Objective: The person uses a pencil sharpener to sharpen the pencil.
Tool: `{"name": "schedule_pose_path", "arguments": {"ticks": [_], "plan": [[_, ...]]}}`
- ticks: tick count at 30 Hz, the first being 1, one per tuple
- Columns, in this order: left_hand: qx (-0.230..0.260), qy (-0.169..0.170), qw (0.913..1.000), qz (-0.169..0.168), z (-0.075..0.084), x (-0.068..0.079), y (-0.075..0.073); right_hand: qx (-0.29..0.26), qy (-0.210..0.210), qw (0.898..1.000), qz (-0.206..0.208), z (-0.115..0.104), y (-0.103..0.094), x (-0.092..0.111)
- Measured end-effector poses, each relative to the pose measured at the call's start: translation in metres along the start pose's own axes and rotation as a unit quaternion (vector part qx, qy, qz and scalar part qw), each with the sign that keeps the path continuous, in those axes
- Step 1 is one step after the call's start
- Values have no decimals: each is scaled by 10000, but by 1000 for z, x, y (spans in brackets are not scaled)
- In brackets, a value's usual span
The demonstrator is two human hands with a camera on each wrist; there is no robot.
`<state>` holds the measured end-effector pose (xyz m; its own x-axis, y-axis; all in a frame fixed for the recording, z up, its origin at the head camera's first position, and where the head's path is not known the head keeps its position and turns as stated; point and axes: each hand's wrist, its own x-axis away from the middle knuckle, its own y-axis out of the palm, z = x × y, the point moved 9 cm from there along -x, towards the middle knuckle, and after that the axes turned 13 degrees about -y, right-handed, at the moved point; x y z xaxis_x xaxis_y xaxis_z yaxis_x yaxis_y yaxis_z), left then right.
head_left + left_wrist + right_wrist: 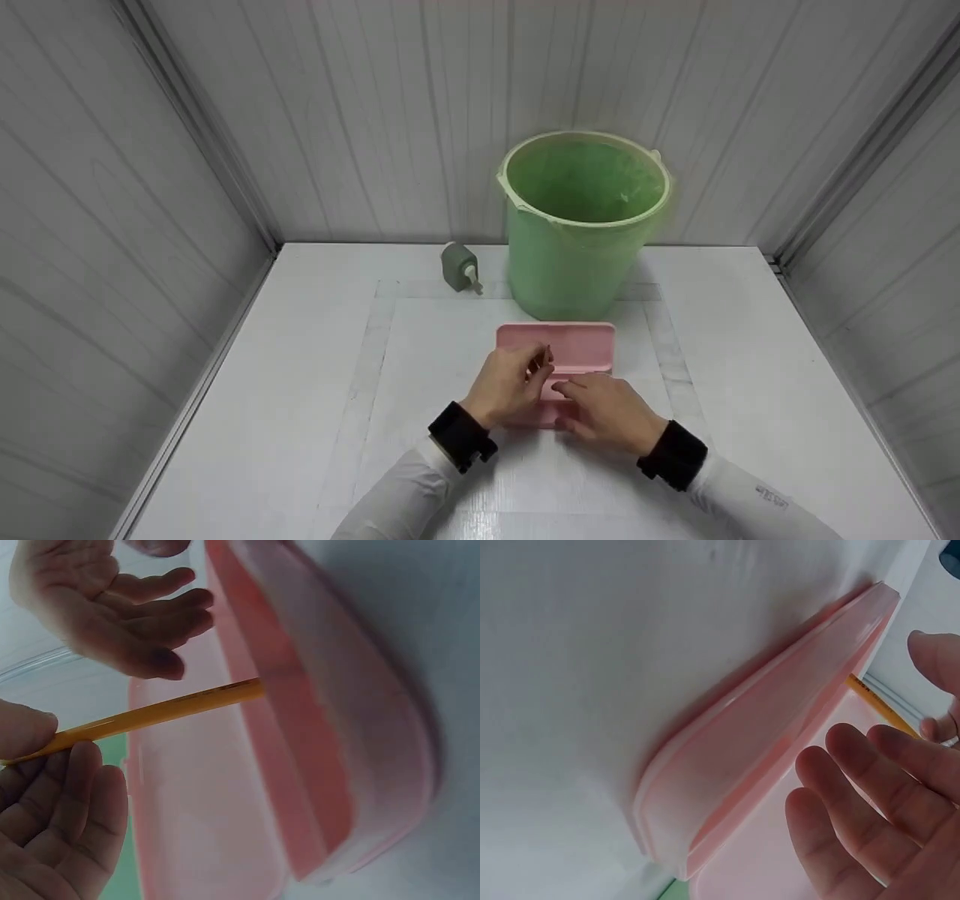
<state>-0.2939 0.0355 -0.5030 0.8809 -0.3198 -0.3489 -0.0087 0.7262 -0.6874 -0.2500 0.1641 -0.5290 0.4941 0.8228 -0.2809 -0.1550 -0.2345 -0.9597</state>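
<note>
Pencil [161,713] crosses case [360,720] rim, right hand [611,409] apart.

I note smooth, semi-matt plastic on the case [581,347], lower centre of the frame; glossy coating on the pencil [172,709]. Bucket [566,262], upper right of centre: plastic, scuffed inside. Tabletop [300,360]: smooth, faintly glossy. Wristbands [459,433]: matt.

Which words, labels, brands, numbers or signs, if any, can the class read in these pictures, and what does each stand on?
None can be read with certainty.
Yellow pencil: dark print along its side, too blurred to read.
White right sleeve: dark print on the forearm, too small to read.
Pink pencil case, green bucket, grey-green bottle: no lettering can be made out.
</note>
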Motion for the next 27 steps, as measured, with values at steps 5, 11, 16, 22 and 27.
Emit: {"name": "schedule_pose_path", "arguments": {"ticks": [5, 11, 16, 22, 27], "plan": [[-150, -40, 9999, -65, -6, 5, 3, -100, 62, 9999, 81, 1, -1, 2], [87, 107, 9999, 27, -1, 4, -6, -51, 127, 9986, 508, 3, -10, 1], [749, 227, 9969, 118, 9, 1, -21, 107, -50, 9914, 1305, 2, -30, -2], [1468, 347, 9883, 213, 22, 2, -30, 12, -292, 9809, 1922, 0, -44, -7], [1866, 235, 9821, 127, 23, 3, -29, -58, -610, 9726, 2241, -5, -50, -12]]}}
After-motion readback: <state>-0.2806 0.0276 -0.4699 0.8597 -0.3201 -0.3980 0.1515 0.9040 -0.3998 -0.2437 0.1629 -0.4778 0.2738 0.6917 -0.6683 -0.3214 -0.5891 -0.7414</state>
